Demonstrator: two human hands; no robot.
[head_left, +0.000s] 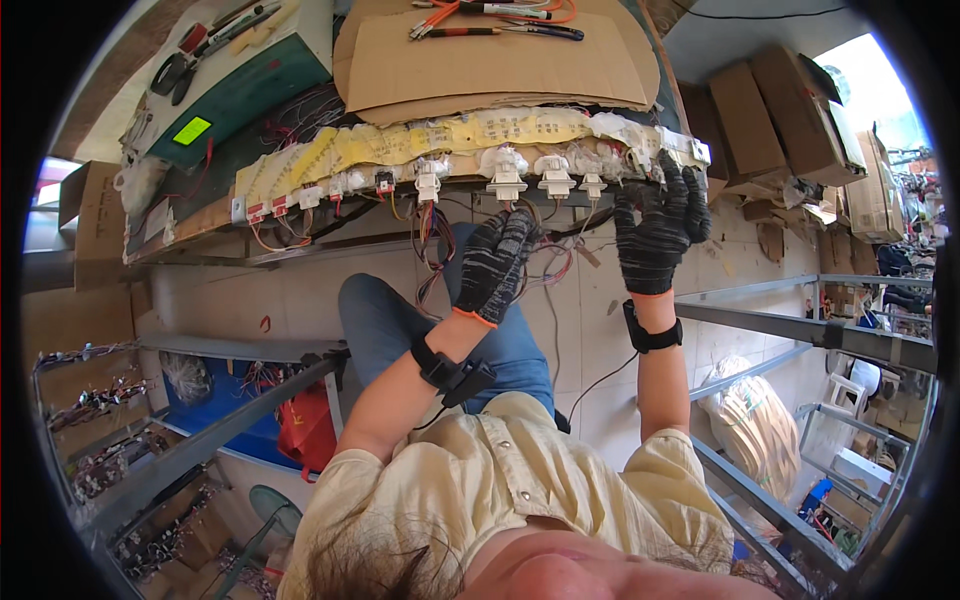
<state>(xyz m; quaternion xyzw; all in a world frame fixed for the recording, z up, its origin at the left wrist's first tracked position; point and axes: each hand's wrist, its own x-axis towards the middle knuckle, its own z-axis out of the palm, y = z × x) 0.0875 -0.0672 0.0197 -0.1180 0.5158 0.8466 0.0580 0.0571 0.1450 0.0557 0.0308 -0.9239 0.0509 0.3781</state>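
Both hands wear dark grey knitted gloves with orange cuffs. My left hand (493, 262) is closed, its fingertips together just below a wide white connector (506, 175). Thin wires (545, 245) hang beside it; what the fingers pinch is hidden. My right hand (658, 235) is raised at the right end of the connector row, fingers apart and stretched toward the bench edge. Nothing shows in it. Two smaller white connectors (555, 178) sit between the hands. Left of my left hand, another white connector (428, 182) has a coloured wire bundle (432, 245) hanging from it.
Yellow tape (440, 135) covers the bench's front edge. Behind it lie a cardboard sheet (490, 65) with pens and orange cables, and a green box (235, 95). Metal frames (790, 325) stand at both sides. Cardboard boxes (790, 115) are stacked at right.
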